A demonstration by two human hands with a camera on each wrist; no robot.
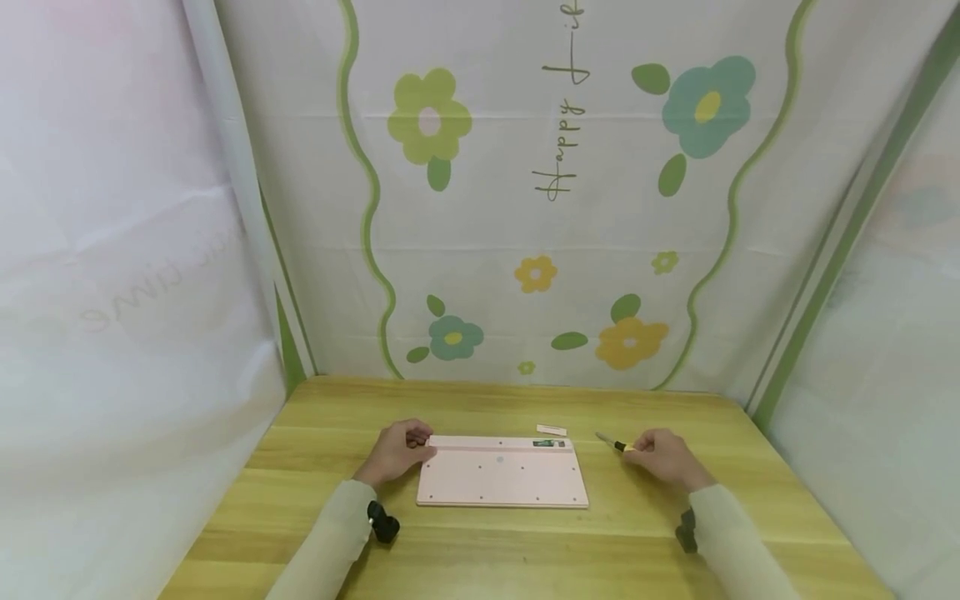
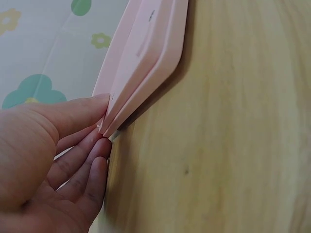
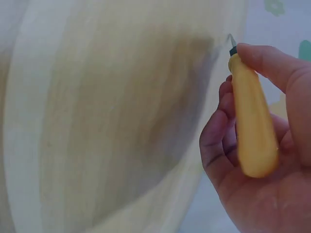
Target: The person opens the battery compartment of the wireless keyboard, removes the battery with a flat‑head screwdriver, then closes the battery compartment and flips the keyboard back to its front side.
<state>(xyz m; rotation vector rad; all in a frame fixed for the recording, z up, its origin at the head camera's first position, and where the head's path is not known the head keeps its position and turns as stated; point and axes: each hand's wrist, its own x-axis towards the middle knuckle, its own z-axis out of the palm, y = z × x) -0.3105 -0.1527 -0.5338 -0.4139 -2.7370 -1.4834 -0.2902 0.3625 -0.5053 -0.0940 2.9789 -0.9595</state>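
Observation:
A pink keyboard (image 1: 502, 479) lies underside up on the table, its screw holes showing. At its far right a small compartment (image 1: 548, 443) is uncovered, with something green and silver inside. My left hand (image 1: 397, 450) grips the far left corner, the thumb (image 2: 82, 114) on top and fingers at the edge below. To the right of the keyboard, my right hand (image 1: 663, 458) holds a yellow-handled tool (image 3: 253, 121) with a dark collar and a slim metal tip. That tip points left toward the keyboard, apart from it; its exact kind is unclear.
A small pale pink strip (image 1: 551, 430), like a cover, lies just behind the compartment. Wood-grain table (image 1: 517, 550) surrounds the keyboard. Printed flower curtains (image 1: 480, 217) rise behind the table and at both sides.

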